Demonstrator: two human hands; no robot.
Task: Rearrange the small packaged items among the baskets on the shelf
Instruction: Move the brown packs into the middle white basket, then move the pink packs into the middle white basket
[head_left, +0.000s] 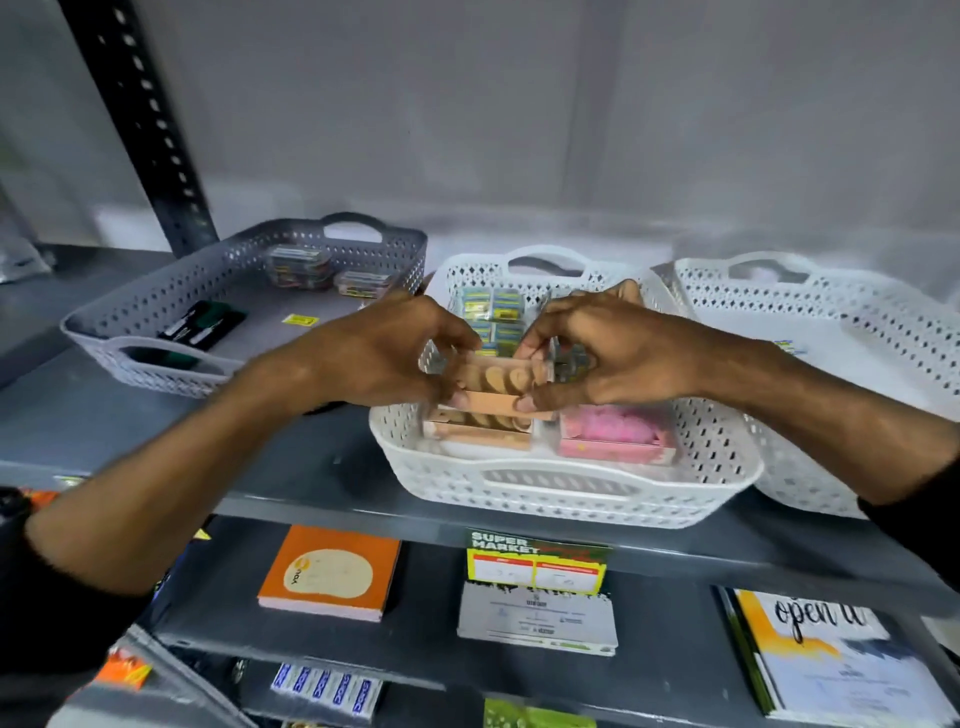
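Both hands, left hand (384, 353) and right hand (597, 353), pinch one tan box (501, 379) just above the white basket (561, 493) (the middle one). Best lift it level, gently, clear of the rim.

Plain grey-white wall (519, 104) behind a grey metal shelf (291, 452), evenly lit with a soft sheen. Dark perforated upright post (150, 135) rising at left, tilted by the wide lens. Lower shelf (426, 618) beneath, dark grey, carrying an orange booklet (330, 571), a supermarket price card (537, 561) on the shelf edge and printed leaflets (826, 660) at right.
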